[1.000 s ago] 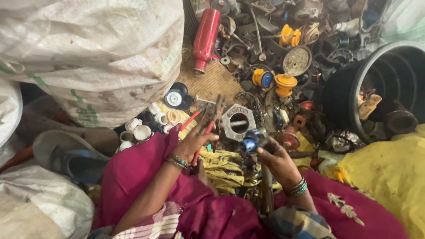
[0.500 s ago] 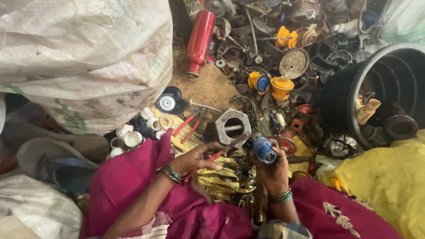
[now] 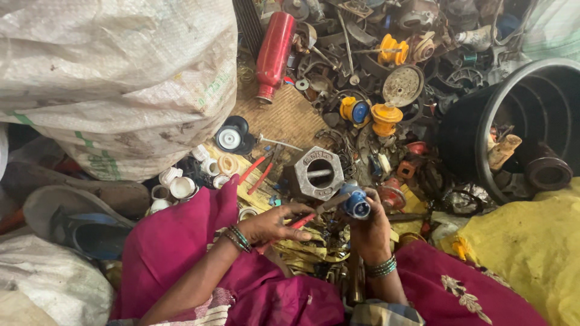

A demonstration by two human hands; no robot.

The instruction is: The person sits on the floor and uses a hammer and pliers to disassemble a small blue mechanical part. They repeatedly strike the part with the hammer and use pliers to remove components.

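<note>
Looking down at our lap, we see our right hand (image 3: 370, 228) wrapped around a small blue fitting (image 3: 356, 204), fingers curled tight about its body so that its round end faces up toward us. It sits just in front of our knees, above the folds of magenta cloth (image 3: 181, 241). Our left hand (image 3: 275, 223) is closed around the red handles of a pair of pliers (image 3: 314, 213); the metal nose reaches across to the blue fitting and seems to touch its side, though the contact point is too small for us to be sure.

Just beyond the fitting lies a grey octagonal metal block (image 3: 315, 173) with a hole through its middle. Another red-handled tool (image 3: 257, 172) rests on the mat to its left, near a black and white wheel (image 3: 232, 137). Several white plastic caps (image 3: 175, 184) cluster beside our left knee.

Farther off, a red metal bottle (image 3: 275, 55) lies at the top of the woven mat, and two yellow and blue fittings (image 3: 370, 113) sit among the dark scrap. A large black tub (image 3: 471, 133) stands to the right, above a yellow sack (image 3: 525, 247). A big white woven sack (image 3: 115, 78) fills the upper left, with a sandal (image 3: 72, 217) below it.
</note>
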